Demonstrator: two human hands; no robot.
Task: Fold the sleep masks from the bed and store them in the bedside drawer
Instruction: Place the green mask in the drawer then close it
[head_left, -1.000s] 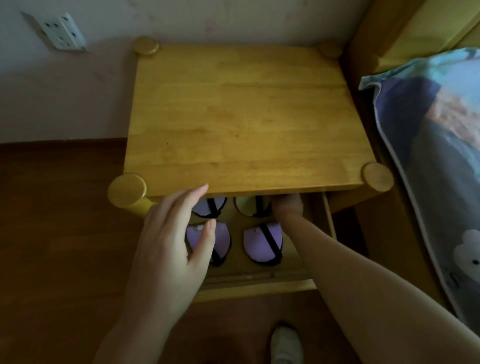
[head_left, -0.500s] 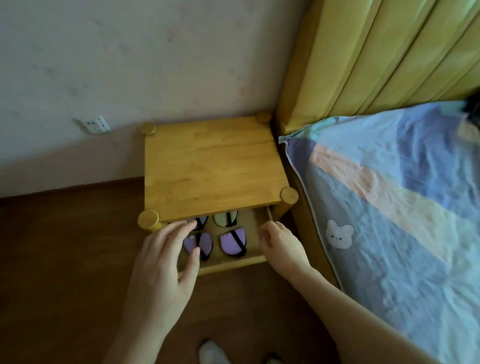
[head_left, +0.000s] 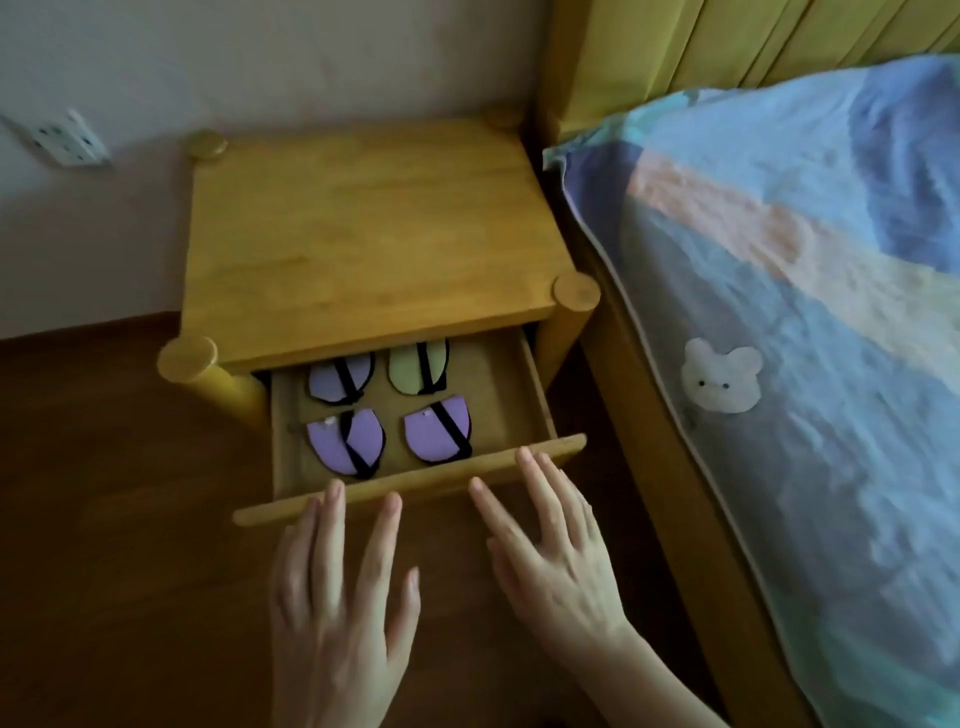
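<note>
Wooden bedside table (head_left: 363, 234) sits w/ its right side just beside the bed (head_left: 810, 322), back against the wall; a white socket plate (head_left: 65, 139) is on the wall to the left. Bed has a striped pastel sheet w/ a small white bear patch (head_left: 721, 375); yellow headboard (head_left: 727, 41) behind it. Dark wood floor (head_left: 119, 493) in front and to the left.

Drawer (head_left: 410, 480) is pulled partway out under the top surface. Inside: 4 folded sleep masks in 2 rows, black straps across each. Back row, partly under the top: purple mask (head_left: 340, 383) left, green mask (head_left: 418, 370) right. Front row: purple mask (head_left: 345, 441) left, purple mask (head_left: 437, 430) right. Right part of the drawer bottom is bare.

Left hand (head_left: 340, 603): grip apart, fingers straight and spread, tips touching the drawer's front edge. Right hand (head_left: 550, 545): also flat and spread, fingertips at the same front edge nearer the right end; holds nothing. Drawer's right end is near the bed frame, a narrow gap between.
</note>
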